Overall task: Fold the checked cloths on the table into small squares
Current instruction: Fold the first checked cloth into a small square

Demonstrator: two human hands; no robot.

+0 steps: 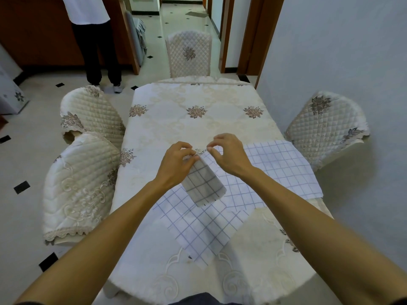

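Above the tabletop (198,128) my left hand (176,164) pinches the top edge of a small folded checked cloth (203,183), hanging nearly finished; my right hand (229,155) hovers beside it, fingertips curled, holding nothing. Two larger checked cloths (275,168) lie flat, unfolded.

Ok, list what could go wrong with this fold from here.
1. Only the left hand pinches the small dark-checked cloth, which hangs loose below it; the fold could fall open or go crooked.
2. The right hand hovers open, gripping nothing.
3. The large blue-checked cloth lies partly under the small one and reaches the table's right edge; it might get dragged.
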